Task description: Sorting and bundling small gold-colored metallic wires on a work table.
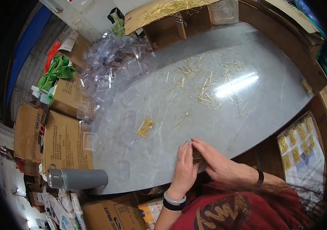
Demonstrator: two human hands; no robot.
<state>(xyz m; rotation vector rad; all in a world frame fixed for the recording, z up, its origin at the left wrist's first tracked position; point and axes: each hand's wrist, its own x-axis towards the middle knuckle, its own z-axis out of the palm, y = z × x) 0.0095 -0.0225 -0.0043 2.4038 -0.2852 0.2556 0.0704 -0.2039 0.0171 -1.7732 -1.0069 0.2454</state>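
At the near edge of the table, my left hand [183,165] and my right hand [219,163] are cupped together with their fingertips close. Between the palms sits a bundle of thin gold wire hooks [198,156], mostly hidden by the fingers. To the left of my hands a small pile of gold hooks [145,127] lies on the grey table [163,153], in or beside clear plastic. Farther off, many loose gold hooks [205,88] are scattered over the tabletop, and a few stray hooks [182,119] lie nearer my hands.
A heap of clear plastic boxes [113,65] covers the far left. A grey bottle [79,179] lies on its side at the near left corner. Cardboard boxes [65,142] stand on the left. Several hook bundles [295,140] rest on a sheet at the right; a cardboard shelf [167,30] stands behind.
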